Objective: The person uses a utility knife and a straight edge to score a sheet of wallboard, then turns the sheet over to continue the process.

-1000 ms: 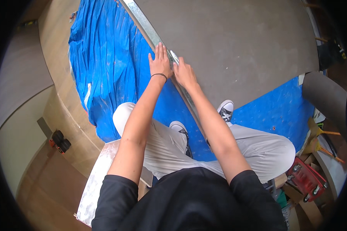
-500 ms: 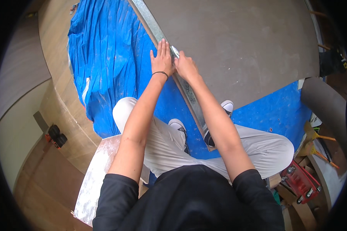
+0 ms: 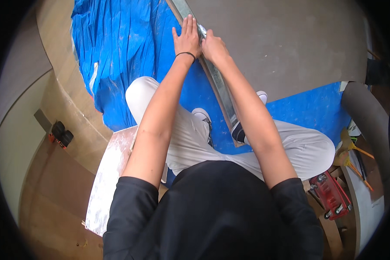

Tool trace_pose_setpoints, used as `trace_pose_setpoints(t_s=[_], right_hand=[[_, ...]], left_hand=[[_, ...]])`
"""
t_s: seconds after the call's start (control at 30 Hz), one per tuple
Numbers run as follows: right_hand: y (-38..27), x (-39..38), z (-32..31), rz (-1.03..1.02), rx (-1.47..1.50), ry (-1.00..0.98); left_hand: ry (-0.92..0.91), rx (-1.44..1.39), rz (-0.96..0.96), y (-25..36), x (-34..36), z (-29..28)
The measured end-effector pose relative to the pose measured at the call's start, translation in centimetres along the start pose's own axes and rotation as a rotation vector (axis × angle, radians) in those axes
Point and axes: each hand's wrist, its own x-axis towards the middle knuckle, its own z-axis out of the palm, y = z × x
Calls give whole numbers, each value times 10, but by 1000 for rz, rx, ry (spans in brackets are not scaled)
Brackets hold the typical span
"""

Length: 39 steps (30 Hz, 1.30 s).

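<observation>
A long, narrow grey strip (image 3: pixel 214 73) with a wood-coloured edge runs from the far middle back toward my shoes, along the left edge of a large grey-brown sheet (image 3: pixel 286 43). My left hand (image 3: pixel 188 42) lies on the strip, fingers stretched out and flat, thumb apart. Close beside it, my right hand (image 3: pixel 215 48) is closed around a small silver-white tool (image 3: pixel 202 30). Only the tool's far end shows past the fingers, so its kind is unclear. The near end of the strip lies beside my right shoe (image 3: pixel 238 131).
Blue tarp (image 3: pixel 117 56) spreads under the strip and sheet. A paint-smeared board (image 3: pixel 109 173) is at my left. Beyond it, a black-and-orange object (image 3: pixel 61 134) rests on the brown floor. On the right are a red wheeled dolly (image 3: pixel 331 195) and orange-handled tools (image 3: pixel 359 171).
The whole view has shifted, so the strip, sheet and hands appear higher. My right hand with the tool has moved slightly farther along the strip; my left hand stays flat on it.
</observation>
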Motion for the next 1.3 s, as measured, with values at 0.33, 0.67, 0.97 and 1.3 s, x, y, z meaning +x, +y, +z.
trace_pose_setpoints(t_s=[0.33, 0.67, 0.97, 1.3], right_hand=[[114, -194, 35, 208, -97, -119], [94, -149, -38, 251, 217, 237], [172, -87, -50, 103, 294, 262], [164, -217, 39, 470, 345, 460]], left_hand=[[-157, -39, -82, 10, 3, -21], [-224, 90, -99, 24, 9, -25], [-183, 71, -64, 19, 7, -19], [-166, 76, -12, 17, 5, -20]])
